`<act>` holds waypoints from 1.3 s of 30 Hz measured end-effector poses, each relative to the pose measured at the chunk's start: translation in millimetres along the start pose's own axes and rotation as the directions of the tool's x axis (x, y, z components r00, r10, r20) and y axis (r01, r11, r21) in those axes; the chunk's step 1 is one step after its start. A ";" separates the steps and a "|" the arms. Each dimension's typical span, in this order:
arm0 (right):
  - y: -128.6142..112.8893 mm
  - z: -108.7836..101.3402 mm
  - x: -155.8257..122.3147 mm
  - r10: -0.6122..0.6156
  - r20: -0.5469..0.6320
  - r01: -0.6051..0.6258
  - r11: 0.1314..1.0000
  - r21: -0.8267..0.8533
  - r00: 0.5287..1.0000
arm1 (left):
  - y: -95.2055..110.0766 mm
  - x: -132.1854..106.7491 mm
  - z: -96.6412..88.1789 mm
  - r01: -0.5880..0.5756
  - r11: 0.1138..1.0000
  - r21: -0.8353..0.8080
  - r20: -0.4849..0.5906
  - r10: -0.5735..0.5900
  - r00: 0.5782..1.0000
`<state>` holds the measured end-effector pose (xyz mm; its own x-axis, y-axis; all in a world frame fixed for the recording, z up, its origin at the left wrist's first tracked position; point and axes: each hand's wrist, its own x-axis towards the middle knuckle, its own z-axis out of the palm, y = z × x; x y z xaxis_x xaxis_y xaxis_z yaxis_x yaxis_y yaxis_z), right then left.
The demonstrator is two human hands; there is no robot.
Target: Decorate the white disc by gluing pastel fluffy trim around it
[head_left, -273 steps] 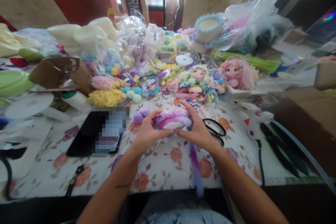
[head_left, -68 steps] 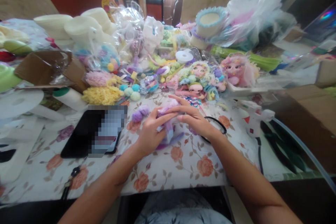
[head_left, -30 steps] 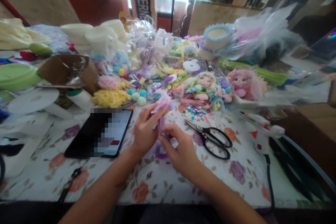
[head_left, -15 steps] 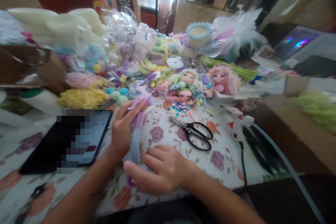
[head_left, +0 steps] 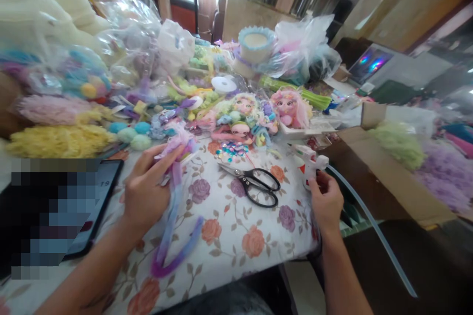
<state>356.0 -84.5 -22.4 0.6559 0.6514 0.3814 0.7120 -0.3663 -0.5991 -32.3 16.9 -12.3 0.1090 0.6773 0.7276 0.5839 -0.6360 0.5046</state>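
Observation:
My left hand (head_left: 148,189) is closed on a fuzzy pink and purple craft piece (head_left: 181,140), held just above the flowered cloth. From it a long pastel pipe cleaner (head_left: 161,251) hangs down and bends up in a hook on the cloth. At the right, my right hand (head_left: 328,199) is wrapped round the handle of a white glue gun (head_left: 308,160); its nozzle points left. A long clear glue stick (head_left: 375,229) sticks out of the gun's back. Between my hands lie black-handled scissors (head_left: 258,187), blades toward the upper left.
Behind are sequins (head_left: 232,151), small dolls (head_left: 288,106), pompoms (head_left: 140,141) and plastic bags (head_left: 173,44). A dark-framed device (head_left: 107,206) lies left. On the right, a cardboard box (head_left: 354,140) stands near green (head_left: 402,142) and purple fluff (head_left: 443,172).
My right hand has left the pipe cleaner, moved right and closed on the glue gun. The pipe cleaner's lower end now curls loose. The view has turned right.

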 end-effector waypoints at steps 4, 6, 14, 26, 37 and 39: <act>-5.0 5.0 26.3 -0.019 0.170 0.033 0.996 -0.081 0.985 | -2.6 0.8 0.0 0.016 1.000 0.005 0.009 -0.016 1.000; -7.6 4.6 34.1 -0.026 0.199 0.048 0.993 -0.106 0.980 | -3.0 1.1 0.5 0.000 1.000 0.025 0.002 0.000 1.000; -43.5 -15.6 2.9 0.089 0.146 -0.093 0.996 0.016 0.985 | -0.1 1.2 -0.3 0.028 1.000 -0.012 0.085 -0.027 0.996; -156.6 29.5 -67.7 -0.282 0.845 -0.555 0.652 0.516 0.455 | -9.8 8.1 -5.4 0.091 0.996 -0.016 0.051 -0.090 0.995; -151.7 44.6 -98.7 -0.197 0.822 -0.488 0.723 0.490 0.534 | -8.2 5.8 -5.0 -0.007 1.000 -0.007 0.075 0.007 0.997; -147.9 45.1 -99.5 -0.199 0.821 -0.461 0.746 0.481 0.536 | -6.5 5.5 -5.0 -0.025 1.000 -0.008 0.087 0.026 0.996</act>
<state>174.2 -65.2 -3.6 0.0044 0.9670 -0.2547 0.1084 -0.2536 -0.9612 -39.5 22.9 -9.3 0.1941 0.6902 0.6970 0.5744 -0.6560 0.4897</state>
